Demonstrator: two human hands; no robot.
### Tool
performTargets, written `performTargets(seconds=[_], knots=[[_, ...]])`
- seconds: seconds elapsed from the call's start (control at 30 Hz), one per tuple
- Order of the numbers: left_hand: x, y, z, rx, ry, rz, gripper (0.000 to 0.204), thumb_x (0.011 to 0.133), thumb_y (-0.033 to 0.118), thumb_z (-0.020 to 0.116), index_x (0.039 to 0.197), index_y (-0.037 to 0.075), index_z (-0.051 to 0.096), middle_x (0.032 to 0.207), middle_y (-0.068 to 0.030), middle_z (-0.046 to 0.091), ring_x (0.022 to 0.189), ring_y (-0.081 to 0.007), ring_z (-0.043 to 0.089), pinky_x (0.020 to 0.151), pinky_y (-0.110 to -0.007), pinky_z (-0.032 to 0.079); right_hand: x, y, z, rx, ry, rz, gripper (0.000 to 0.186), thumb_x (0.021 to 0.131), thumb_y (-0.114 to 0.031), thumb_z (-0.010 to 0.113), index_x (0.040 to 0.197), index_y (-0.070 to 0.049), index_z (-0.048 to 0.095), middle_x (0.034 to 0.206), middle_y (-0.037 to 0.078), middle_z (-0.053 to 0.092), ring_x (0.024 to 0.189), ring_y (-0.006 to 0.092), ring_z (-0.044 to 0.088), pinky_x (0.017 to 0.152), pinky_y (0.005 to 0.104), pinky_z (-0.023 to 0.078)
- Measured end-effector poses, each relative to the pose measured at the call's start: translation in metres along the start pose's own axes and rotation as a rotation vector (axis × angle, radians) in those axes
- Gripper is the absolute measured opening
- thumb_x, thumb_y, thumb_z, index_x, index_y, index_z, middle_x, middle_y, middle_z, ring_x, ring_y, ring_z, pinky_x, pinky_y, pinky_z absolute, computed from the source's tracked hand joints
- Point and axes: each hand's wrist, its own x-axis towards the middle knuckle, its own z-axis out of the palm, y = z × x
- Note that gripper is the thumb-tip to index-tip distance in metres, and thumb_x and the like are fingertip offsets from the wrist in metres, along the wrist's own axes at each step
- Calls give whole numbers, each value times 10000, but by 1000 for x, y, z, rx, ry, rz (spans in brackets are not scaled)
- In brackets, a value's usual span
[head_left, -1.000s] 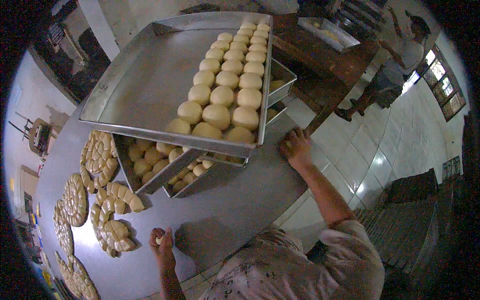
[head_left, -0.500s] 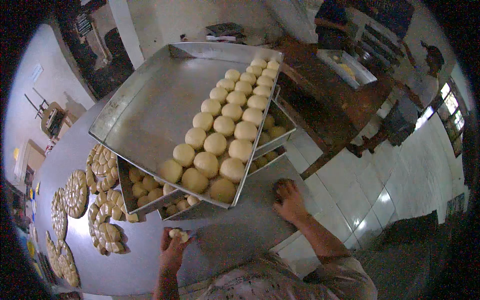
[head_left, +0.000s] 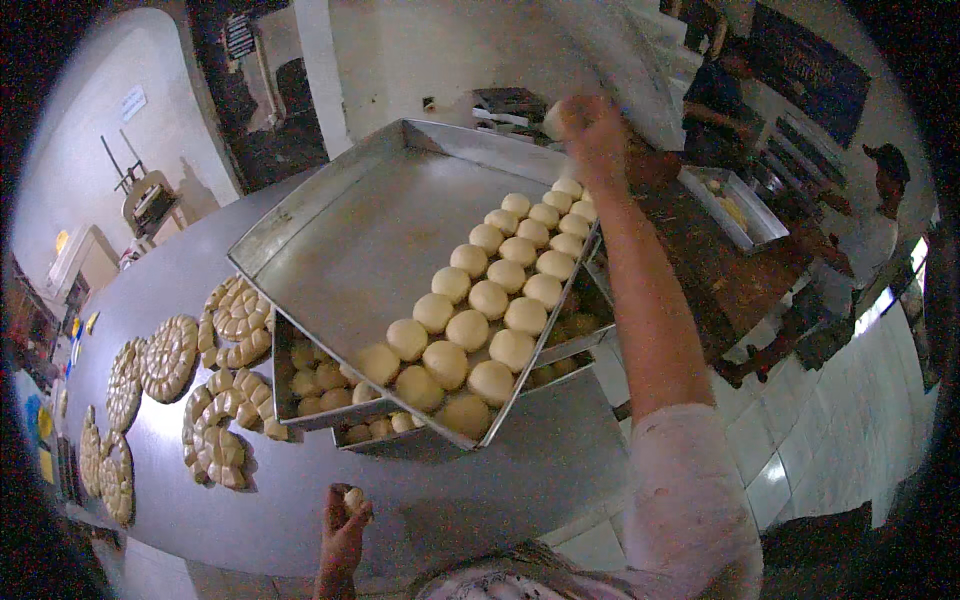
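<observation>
My left hand point(head_left: 343, 535), low over the near side of the metal table, is closed around a small piece of dough point(head_left: 353, 499). My right arm reaches far forward, and the right hand point(head_left: 598, 145) is raised at the far right corner of the top tray, somewhat blurred. A pale dough ball point(head_left: 553, 121) shows at its fingers. Below lies a large metal tray point(head_left: 330, 250), its right side filled with rows of smooth round dough balls point(head_left: 467, 330) and its left part bare. It rests askew on other trays.
Beneath it, a lower tray point(head_left: 340, 408) also holds dough balls. Coils of cut dough pieces point(head_left: 215, 435) lie on the left of the metal table point(head_left: 300, 520). To the right, a wooden table point(head_left: 735, 290) bears another tray point(head_left: 768, 228). Two people point(head_left: 835, 265) stand there.
My right hand has risen from the table's right edge to the tray's far corner, with a dough ball. My left hand stays low, still holding dough. The view has shifted.
</observation>
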Motion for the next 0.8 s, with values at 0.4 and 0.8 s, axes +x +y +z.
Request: performTargets(seconds=[0.4, 0.8], knots=[[-17, 34, -13, 435, -465, -58, 353, 854, 177, 518, 1177, 53, 446, 1088, -85, 517, 998, -168, 476, 846, -310, 393, -216, -210, -104, 658, -1092, -407, 340, 736, -300, 646, 998, -84, 624, 1032, 77, 614, 965, 249, 571, 845, 383, 431], [75, 9, -134, 604, -40, 253, 321, 855, 265, 538, 1101, 59, 553, 964, -150, 594, 874, -238, 569, 769, -360, 454, -430, -128, -114, -568, -889, -65, 409, 807, -196, 546, 1182, -46, 480, 1191, 224, 429, 1094, 388, 386, 913, 470, 314]])
